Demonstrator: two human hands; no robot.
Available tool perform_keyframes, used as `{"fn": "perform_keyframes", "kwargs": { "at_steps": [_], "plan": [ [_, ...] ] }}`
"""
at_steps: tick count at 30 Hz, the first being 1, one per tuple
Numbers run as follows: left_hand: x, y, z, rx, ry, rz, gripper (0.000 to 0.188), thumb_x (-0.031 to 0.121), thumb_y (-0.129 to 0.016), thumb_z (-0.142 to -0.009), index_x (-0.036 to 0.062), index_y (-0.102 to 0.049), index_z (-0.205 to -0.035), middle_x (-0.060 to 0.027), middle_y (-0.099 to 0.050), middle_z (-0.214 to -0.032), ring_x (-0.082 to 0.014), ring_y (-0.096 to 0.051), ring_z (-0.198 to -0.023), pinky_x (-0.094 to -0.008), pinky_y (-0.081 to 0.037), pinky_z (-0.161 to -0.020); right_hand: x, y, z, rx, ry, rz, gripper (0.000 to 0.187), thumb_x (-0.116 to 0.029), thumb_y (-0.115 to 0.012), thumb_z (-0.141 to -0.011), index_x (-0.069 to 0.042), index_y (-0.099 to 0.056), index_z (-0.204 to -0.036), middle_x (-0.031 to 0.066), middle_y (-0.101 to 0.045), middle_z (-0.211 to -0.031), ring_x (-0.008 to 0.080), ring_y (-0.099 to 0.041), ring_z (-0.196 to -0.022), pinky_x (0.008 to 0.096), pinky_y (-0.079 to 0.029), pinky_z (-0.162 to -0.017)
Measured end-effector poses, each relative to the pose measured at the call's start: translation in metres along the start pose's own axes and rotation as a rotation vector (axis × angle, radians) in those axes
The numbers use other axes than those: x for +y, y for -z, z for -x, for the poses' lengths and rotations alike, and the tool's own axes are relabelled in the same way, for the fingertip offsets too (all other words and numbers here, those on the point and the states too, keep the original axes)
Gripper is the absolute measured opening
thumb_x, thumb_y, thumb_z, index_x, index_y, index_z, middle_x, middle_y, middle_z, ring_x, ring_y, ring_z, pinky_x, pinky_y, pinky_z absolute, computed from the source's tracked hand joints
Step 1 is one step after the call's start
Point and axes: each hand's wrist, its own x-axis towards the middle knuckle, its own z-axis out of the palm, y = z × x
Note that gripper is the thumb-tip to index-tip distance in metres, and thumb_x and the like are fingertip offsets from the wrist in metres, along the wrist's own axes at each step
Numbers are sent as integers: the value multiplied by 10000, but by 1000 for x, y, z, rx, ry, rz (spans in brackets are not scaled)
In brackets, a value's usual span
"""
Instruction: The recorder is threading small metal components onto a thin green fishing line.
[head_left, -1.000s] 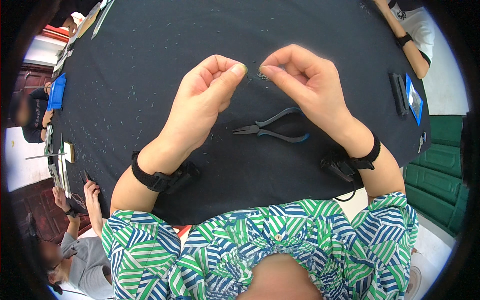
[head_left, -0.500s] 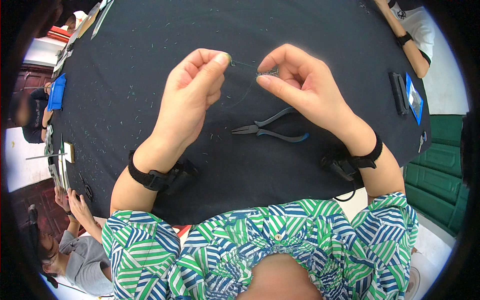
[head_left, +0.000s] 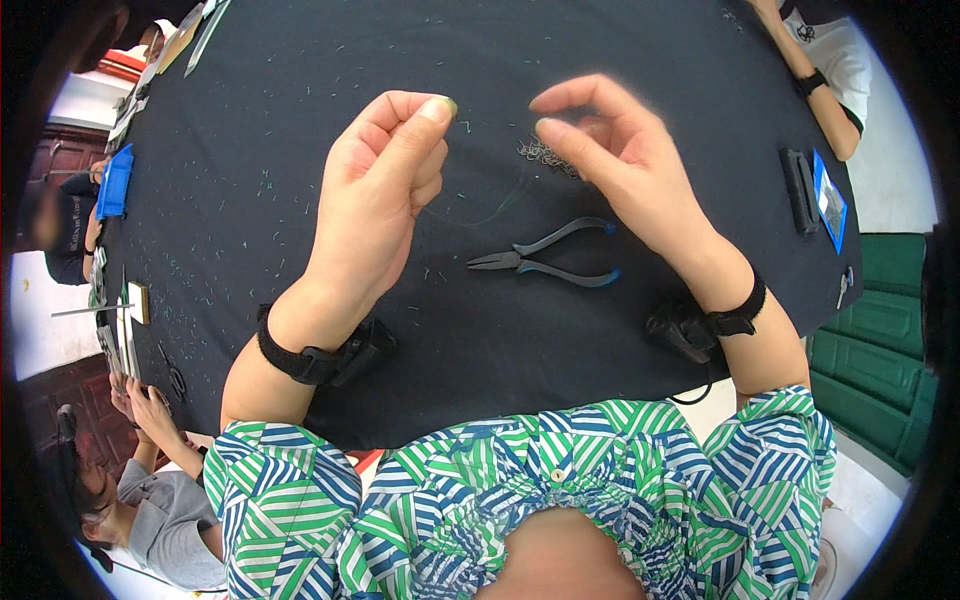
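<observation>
My left hand (head_left: 385,165) is closed, thumb pressed against the index finger in a pinch on a thin green line. A tiny bent piece shows just off the fingertips. The line (head_left: 492,217) hangs in a faint loop above the dark cloth. My right hand (head_left: 640,165) has its thumb and index finger parted, with nothing visible between the tips. Close by its thumb lies a small heap of fine bent metal pieces (head_left: 543,153), like small hooks, partly hidden by that hand. Pliers (head_left: 512,260) with grey-blue handles lie between my forearms, jaws towards the left.
Tiny line clippings are scattered over the black cloth (head_left: 300,60). A black case (head_left: 799,190) and a blue-edged packet (head_left: 829,198) lie at the right. Scissors (head_left: 177,382) and a blue tray (head_left: 115,182) are at the left edge. Other people sit around the table.
My right thumb and index finger have parted and risen slightly, uncovering more of the metal heap. The line between my hands has gone from taut to slack.
</observation>
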Motion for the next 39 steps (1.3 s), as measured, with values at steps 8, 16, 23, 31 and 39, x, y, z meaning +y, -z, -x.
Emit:
{"fn": "perform_keyframes", "kwargs": {
  "at_steps": [8,16,23,31,39],
  "plan": [
    [-1,-6,6,-77,46,-26,121,190,-541,-990,71,-557,-1003,92,-363,-675,-13,-277,-554,-202,-209,-491,-18,1,6,-225,-163,-302,343,-181,-612,-936,-21,-516,-1224,118,-645,-1110,99,-655,-747,204,-511,-581],
    [-1,-6,8,-108,-4,-25,178,209,-602,-962,39,-588,-1014,90,-476,-700,18,-314,-551,-172,-227,-478,-6,-2,1,-222,-171,-373,228,-217,-605,-953,-25,-626,-1075,21,-625,-893,82,-584,-791,221,-486,-718],
    [3,-9,12,-141,2,-75,172,201,-599,-963,34,-587,-1002,94,-474,-690,19,-311,-546,-171,-220,-478,-4,-12,2,-125,-133,-410,174,-223,-649,-927,-54,-641,-967,-46,-593,-800,18,-496,-687,172,-395,-598],
    [5,-13,16,-151,31,-96,135,191,-537,-992,79,-523,-918,80,-383,-676,-18,-288,-556,-198,-218,-498,-1,-20,7,-161,-214,-563,126,-189,-660,-913,-67,-638,-937,-60,-579,-777,7,-472,-665,172,-375,-570],
    [2,-5,10,-108,-64,-143,142,172,-595,-965,34,-585,-994,73,-536,-767,23,-410,-629,-149,-301,-533,-8,-25,14,-106,-158,-412,83,-124,-654,-892,-68,-618,-842,-38,-552,-722,25,-434,-643,204,-342,-583]
  ]
}}
